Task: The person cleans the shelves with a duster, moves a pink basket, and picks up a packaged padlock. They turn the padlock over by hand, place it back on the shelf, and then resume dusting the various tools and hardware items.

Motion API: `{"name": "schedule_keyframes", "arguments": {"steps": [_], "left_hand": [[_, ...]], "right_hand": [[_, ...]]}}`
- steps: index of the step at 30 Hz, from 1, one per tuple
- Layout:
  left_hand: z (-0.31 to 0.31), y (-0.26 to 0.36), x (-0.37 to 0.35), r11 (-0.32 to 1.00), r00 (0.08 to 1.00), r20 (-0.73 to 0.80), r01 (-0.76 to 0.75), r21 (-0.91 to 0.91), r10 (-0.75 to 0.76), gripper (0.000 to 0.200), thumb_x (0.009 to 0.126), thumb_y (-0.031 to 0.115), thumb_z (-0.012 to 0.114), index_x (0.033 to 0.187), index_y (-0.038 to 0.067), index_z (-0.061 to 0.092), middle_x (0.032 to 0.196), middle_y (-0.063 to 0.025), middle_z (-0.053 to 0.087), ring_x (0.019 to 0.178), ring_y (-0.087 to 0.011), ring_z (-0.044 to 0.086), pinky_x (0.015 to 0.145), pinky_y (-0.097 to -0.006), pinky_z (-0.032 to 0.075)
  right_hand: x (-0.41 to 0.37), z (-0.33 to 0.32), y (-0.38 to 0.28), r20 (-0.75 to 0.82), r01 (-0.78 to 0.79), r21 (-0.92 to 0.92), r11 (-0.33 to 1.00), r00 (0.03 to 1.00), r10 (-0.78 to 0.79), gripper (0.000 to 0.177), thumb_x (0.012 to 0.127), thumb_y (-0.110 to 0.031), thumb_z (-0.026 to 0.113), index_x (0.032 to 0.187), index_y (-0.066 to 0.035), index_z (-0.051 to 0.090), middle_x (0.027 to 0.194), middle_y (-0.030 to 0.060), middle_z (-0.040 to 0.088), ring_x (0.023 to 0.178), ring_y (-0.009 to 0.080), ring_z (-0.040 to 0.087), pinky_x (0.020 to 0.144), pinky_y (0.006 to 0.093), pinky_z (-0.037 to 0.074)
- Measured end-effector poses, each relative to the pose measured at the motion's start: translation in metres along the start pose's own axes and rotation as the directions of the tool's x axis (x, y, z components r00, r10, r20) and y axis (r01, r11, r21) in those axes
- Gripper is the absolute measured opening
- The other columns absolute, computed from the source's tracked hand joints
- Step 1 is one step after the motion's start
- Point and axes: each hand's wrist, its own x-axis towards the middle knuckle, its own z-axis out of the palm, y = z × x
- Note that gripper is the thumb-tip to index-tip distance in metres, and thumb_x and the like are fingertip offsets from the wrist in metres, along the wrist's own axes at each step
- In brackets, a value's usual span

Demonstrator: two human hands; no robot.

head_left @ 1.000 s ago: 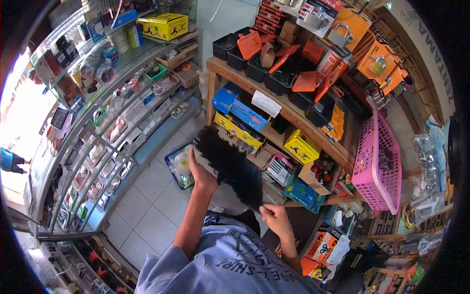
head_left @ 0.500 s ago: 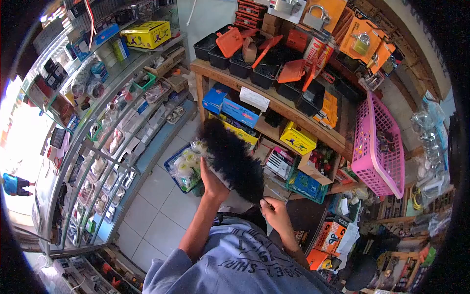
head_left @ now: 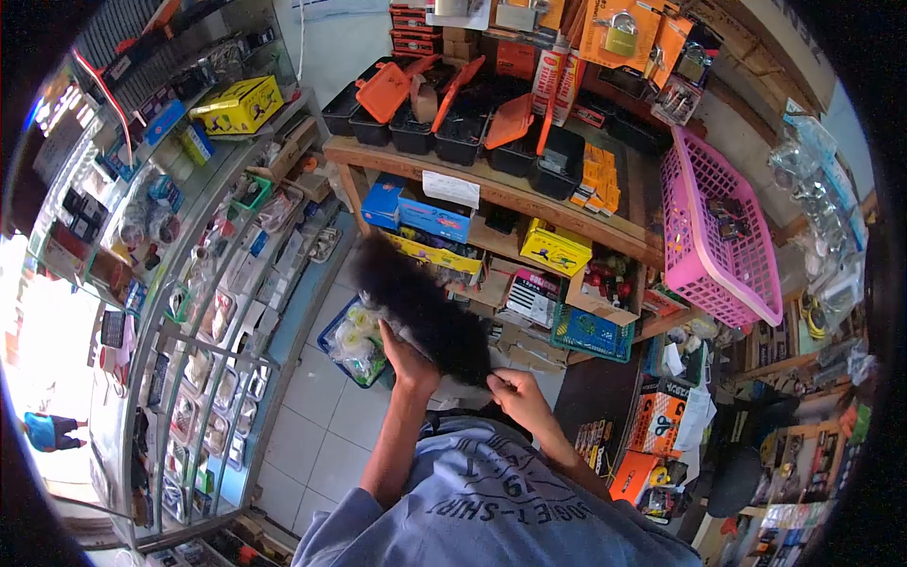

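Note:
A black, fluffy duster (head_left: pixel 430 317) slants across the space in front of my body, slightly smeared by motion. Its far end points up and left, and its near end comes down toward the right. My left hand (head_left: pixel 409 364) is against its underside, with one digit stretched along the left edge and the other fingers hidden behind the fluff. Closed fingers of my right hand (head_left: pixel 518 395) pinch the near end. Beyond the duster, a blue basket (head_left: pixel 333 352) on the floor holds clear plastic-wrapped items.
A wooden shelf (head_left: pixel 463 163) carries black bins (head_left: pixel 411 134) with orange lids. To the right hangs or stands a pink basket (head_left: pixel 723 274). Glass display shelving (head_left: pixel 222 321) lines the left side, beside white floor tiles (head_left: pixel 307 402). A distant person (head_left: pixel 52 430) is at the far left.
My view has turned, so the shelf and pink basket sit further left. The duster stays between my hands and looks more blurred; both hands keep nearly the same places on it.

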Motion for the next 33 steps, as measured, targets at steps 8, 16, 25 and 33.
{"name": "schedule_keyframes", "arguments": {"steps": [8, 16, 25, 33], "left_hand": [[-0.004, 0.006, 0.0, 0.996, 0.937, -0.346, 0.074, 0.045, -0.054, 0.073, 0.095, 0.062, 0.02, 0.136, 0.006, 0.044, 0.127, -0.0184, 0.055, 0.117, -0.0381, 0.052, 0.105, -0.0509, 0.037], [0.004, 0.009, 0.013, 0.993, 0.979, -0.168, 0.119, 0.028, -0.112, 0.055, 0.095, 0.052, 0.035, 0.124, 0.009, 0.053, 0.115, -0.0081, 0.06, 0.104, -0.032, 0.057, 0.094, -0.0533, 0.043], [-0.037, 0.006, 0.033, 0.992, 0.99, 0.067, 0.124, 0.037, -0.127, 0.06, 0.09, 0.059, 0.036, 0.119, 0.01, 0.057, 0.116, -0.0111, 0.06, 0.104, -0.0342, 0.056, 0.094, -0.0542, 0.042], [-0.108, 0.026, 0.024, 0.999, 0.995, -0.1, 0.024, -0.032, -0.027, 0.071, 0.091, 0.065, 0.028, 0.124, 0.007, 0.05, 0.117, -0.0118, 0.054, 0.106, -0.0314, 0.051, 0.095, -0.0573, 0.038]], "right_hand": [[-0.008, 0.006, 0.006, -0.055, 0.026, 0.078, 0.997, 0.998, -0.022, 0.026, 0.096, -0.02, 0.055, 0.081, 0.002, 0.057, 0.063, 0.0008, 0.05, 0.06, 0.0085, 0.044, 0.057, 0.0298, 0.04], [-0.025, 0.006, 0.015, -0.198, 0.042, -0.094, 0.995, 0.978, -0.06, 0.03, 0.094, -0.025, 0.058, 0.104, 0.002, 0.065, 0.077, 0.0159, 0.067, 0.064, 0.0174, 0.059, 0.062, 0.0334, 0.048], [-0.042, 0.007, 0.068, -0.018, 0.139, -0.194, 0.971, 0.989, -0.145, 0.031, 0.093, -0.031, 0.056, 0.096, -0.002, 0.066, 0.085, 0.019, 0.066, 0.076, 0.0295, 0.064, 0.073, 0.0381, 0.048], [-0.031, -0.035, 0.03, -0.391, 0.097, 0.035, 0.995, 0.917, -0.076, 0.029, 0.094, -0.029, 0.059, 0.081, -0.003, 0.059, 0.059, 0.0032, 0.053, 0.054, 0.0095, 0.048, 0.053, 0.029, 0.042]]}}
